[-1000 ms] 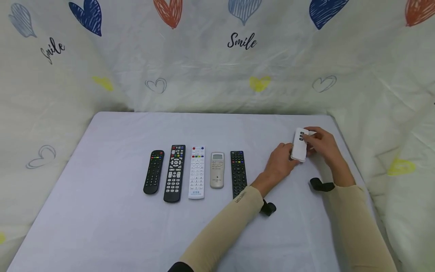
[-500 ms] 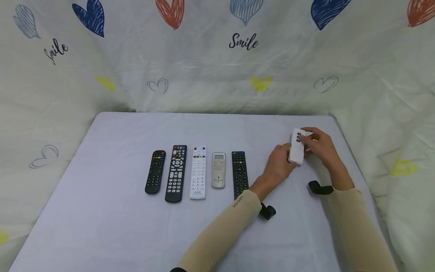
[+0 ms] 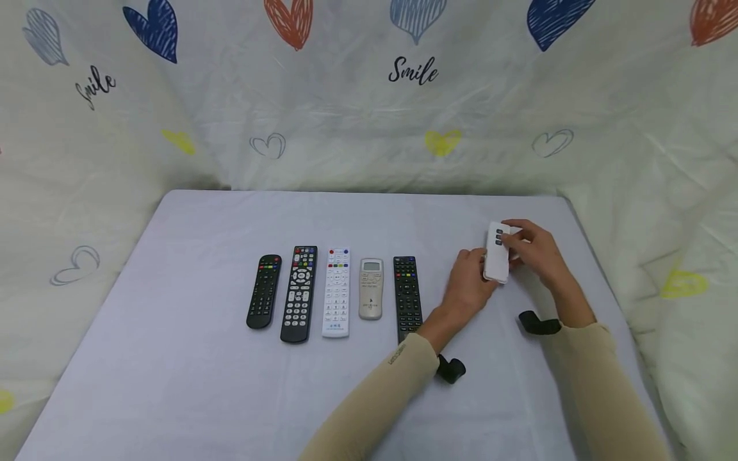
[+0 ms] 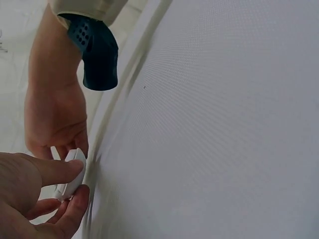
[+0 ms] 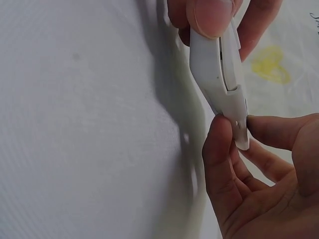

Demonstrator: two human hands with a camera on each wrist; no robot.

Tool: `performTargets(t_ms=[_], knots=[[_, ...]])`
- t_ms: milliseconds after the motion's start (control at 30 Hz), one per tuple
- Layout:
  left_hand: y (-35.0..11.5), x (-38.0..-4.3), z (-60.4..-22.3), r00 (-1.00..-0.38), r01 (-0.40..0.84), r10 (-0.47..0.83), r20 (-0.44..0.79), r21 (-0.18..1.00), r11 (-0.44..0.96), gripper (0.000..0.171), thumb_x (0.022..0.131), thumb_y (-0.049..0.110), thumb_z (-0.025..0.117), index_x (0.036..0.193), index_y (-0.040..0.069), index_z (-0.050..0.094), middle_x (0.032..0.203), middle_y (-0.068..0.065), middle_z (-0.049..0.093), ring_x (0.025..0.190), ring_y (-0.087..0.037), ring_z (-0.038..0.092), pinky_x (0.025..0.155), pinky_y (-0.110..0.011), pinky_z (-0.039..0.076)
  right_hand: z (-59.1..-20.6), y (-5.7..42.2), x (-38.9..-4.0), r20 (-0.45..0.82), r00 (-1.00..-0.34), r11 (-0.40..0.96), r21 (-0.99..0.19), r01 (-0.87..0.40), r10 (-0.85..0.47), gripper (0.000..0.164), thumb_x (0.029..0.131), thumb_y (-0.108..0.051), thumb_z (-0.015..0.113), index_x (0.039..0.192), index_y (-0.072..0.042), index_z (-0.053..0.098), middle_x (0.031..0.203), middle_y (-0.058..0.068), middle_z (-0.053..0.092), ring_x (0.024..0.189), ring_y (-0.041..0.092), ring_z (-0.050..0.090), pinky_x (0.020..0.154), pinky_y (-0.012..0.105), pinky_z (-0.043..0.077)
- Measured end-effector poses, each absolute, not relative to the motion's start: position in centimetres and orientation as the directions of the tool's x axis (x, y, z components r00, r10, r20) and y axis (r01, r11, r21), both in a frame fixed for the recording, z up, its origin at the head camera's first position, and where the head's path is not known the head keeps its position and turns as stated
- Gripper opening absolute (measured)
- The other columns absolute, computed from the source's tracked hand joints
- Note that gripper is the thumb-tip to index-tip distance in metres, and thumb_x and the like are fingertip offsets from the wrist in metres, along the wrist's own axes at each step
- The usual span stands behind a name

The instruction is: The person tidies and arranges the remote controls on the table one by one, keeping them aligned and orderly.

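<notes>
A small white remote control (image 3: 496,252) with several dark buttons is held between both hands at the right of the table. My left hand (image 3: 468,282) grips its lower left edge, thumb and fingers on either side in the left wrist view. My right hand (image 3: 536,253) pinches the upper right part, its thumb beside the buttons. In the right wrist view, a stepped seam runs along the side of the remote control (image 5: 207,69). There the thumb of my left hand (image 5: 213,17) lies on the wide end, and my right hand (image 5: 269,184) pinches the narrow end.
Left of the hands lie a black remote (image 3: 407,294), a beige remote with a small screen (image 3: 371,289), a white remote (image 3: 336,294), and two more black remotes, one longer (image 3: 298,294), one shorter (image 3: 264,291). A printed curtain (image 3: 346,115) surrounds the white-covered table (image 3: 202,384).
Both hands have shifted left and slightly toward the person, carrying the white remote control with them, and it stands more upright in the head view. The row of remotes lies unchanged.
</notes>
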State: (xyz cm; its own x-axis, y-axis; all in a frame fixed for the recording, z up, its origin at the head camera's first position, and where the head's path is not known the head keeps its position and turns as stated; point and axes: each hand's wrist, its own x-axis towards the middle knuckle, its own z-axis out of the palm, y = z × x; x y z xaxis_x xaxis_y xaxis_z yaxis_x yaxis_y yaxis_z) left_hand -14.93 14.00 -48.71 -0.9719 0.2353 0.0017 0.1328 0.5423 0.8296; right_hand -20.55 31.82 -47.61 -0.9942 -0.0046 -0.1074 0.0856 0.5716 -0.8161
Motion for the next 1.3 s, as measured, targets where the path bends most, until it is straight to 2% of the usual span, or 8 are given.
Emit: performTargets(t_ms=[233, 500, 767, 1033, 1300], knots=[[13.6, -14.3, -48.5, -0.974, 0.100, 0.226, -0.018, 0.859, 0.501, 0.063, 0.091, 0.010, 0.080, 0.147, 0.005, 0.052, 0.123, -0.007, 0.058, 0.106, -0.004, 0.064, 0.079, -0.007, 0.049, -47.7, 31.2, -20.4, -0.100, -0.994, 0.584, -0.809, 0.062, -0.033, 0.052, 0.106, -0.024, 0.058, 0.151, 0.000, 0.049, 0.103, 0.017, 0.062, 0.068, 0.002, 0.065, 0.059, 0.028, 0.060], [13.1, -13.4, -48.6, -0.974, 0.099, 0.225, -0.005, 0.888, 0.449, 0.063, 0.092, 0.007, 0.078, 0.149, 0.010, 0.051, 0.121, -0.005, 0.055, 0.107, -0.002, 0.058, 0.081, -0.007, 0.049, -47.5, 30.6, -19.9, -0.104, -0.992, 0.593, -0.804, 0.046, -0.064, 0.050, 0.107, -0.022, 0.057, 0.151, 0.000, 0.049, 0.110, 0.027, 0.063, 0.068, 0.003, 0.064, 0.059, 0.029, 0.060], [12.4, -12.5, -48.5, -0.976, 0.061, 0.216, -0.036, 0.903, 0.425, 0.064, 0.092, 0.006, 0.078, 0.149, 0.010, 0.051, 0.120, -0.004, 0.053, 0.107, -0.001, 0.061, 0.080, -0.008, 0.050, -47.5, 30.0, -19.3, -0.109, -0.990, 0.595, -0.803, 0.034, -0.091, 0.050, 0.107, -0.021, 0.057, 0.152, 0.000, 0.048, 0.110, 0.026, 0.063, 0.069, 0.005, 0.064, 0.059, 0.029, 0.060], [11.6, -11.6, -48.7, -0.977, 0.046, 0.208, -0.053, 0.894, 0.445, 0.068, 0.092, 0.006, 0.079, 0.152, 0.009, 0.048, 0.122, -0.005, 0.051, 0.097, 0.001, 0.051, 0.083, -0.011, 0.049, -47.5, 29.0, -18.6, -0.119, -0.986, 0.588, -0.808, 0.031, -0.112, 0.050, 0.107, -0.022, 0.058, 0.151, -0.002, 0.049, 0.110, 0.027, 0.064, 0.071, 0.007, 0.064, 0.059, 0.030, 0.060], [11.1, -10.7, -48.7, -0.975, 0.048, 0.213, -0.055, 0.891, 0.452, 0.072, 0.092, 0.006, 0.078, 0.155, 0.007, 0.043, 0.130, -0.006, 0.050, 0.110, -0.004, 0.054, 0.096, -0.017, 0.051, -47.5, 28.5, -18.0, -0.136, -0.983, 0.575, -0.817, 0.040, -0.126, 0.050, 0.107, -0.023, 0.058, 0.152, -0.003, 0.049, 0.107, 0.023, 0.063, 0.071, 0.008, 0.064, 0.059, 0.031, 0.060]])
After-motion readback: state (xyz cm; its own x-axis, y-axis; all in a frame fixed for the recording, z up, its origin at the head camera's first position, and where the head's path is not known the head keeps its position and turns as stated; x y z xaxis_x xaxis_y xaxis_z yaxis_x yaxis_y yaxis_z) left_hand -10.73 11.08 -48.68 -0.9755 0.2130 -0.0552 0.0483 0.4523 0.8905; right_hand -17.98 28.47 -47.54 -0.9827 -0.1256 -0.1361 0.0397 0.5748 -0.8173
